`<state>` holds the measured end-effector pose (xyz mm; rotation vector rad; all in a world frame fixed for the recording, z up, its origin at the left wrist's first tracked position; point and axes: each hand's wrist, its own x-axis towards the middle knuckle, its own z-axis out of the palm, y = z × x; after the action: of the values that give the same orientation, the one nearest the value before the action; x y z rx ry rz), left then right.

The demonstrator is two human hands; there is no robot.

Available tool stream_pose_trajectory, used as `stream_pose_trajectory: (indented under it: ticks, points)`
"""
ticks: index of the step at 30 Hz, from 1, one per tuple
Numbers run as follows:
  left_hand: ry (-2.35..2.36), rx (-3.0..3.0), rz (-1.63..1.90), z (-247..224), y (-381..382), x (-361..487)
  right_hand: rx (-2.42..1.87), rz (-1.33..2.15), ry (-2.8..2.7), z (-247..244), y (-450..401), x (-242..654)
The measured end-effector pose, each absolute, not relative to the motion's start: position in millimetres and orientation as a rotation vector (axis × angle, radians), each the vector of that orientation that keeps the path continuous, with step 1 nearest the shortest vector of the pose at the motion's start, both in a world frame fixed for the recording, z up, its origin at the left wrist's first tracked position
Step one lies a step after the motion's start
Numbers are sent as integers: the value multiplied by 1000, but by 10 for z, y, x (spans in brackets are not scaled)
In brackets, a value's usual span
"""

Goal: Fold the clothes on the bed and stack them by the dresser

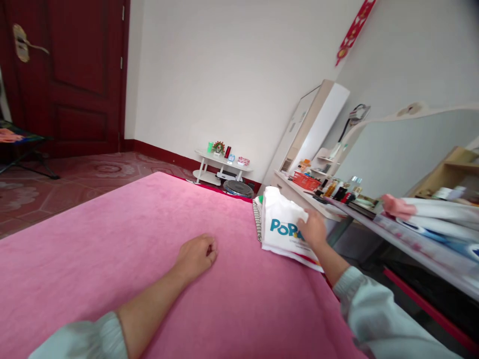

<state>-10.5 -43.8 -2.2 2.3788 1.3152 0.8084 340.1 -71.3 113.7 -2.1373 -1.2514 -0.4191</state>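
A folded white cloth point(282, 214) with teal lettering lies at the right edge of the pink bedspread point(149, 224). My right hand point(313, 228) is closed on the cloth's right side, its fingers bent over the fabric. Under and beside the cloth, a striped fabric point(257, 219) shows at the left, with a bit of green near the top. My left hand point(197, 257) rests on the bedspread left of the cloth, fingers curled in, with nothing visible in them.
At the right stands a dressing table point(325, 205) with bottles, a red basket point(306, 180) and a mirror point(407, 154). Stacked fabrics point(441, 214) lie nearer on the right. Beyond the bed is a small white shelf point(204, 155); a dark red door point(82, 75) is at the left.
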Motion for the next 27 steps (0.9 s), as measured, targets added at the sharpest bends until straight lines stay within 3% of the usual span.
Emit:
stream_pose_trajectory:
  ticks: [5, 10, 15, 18, 22, 27]
  points:
    - [1342, 2295, 847, -25, -413, -100, -2404, -298, -695, 1112, -589, 3925]
    - [1353, 2235, 860, -40, -383, -96, -2322, -384, -761, 1220, -551, 3741]
    - [1259, 1956, 1086, -21, -336, -119, -2026, -404, -1155, 1424, -572, 2919]
    - [1036, 1516, 1350, 81, -343, -182, -1819, -242, -1499, 1289, -816, 2141]
    - [678, 951, 1276, 248, -390, -310, -1482, 509, -2043, 882, -1288, 1220]
    - [685, 731, 1234, 321, -411, -363, -1496, 286, -1755, 579, -1313, 998]
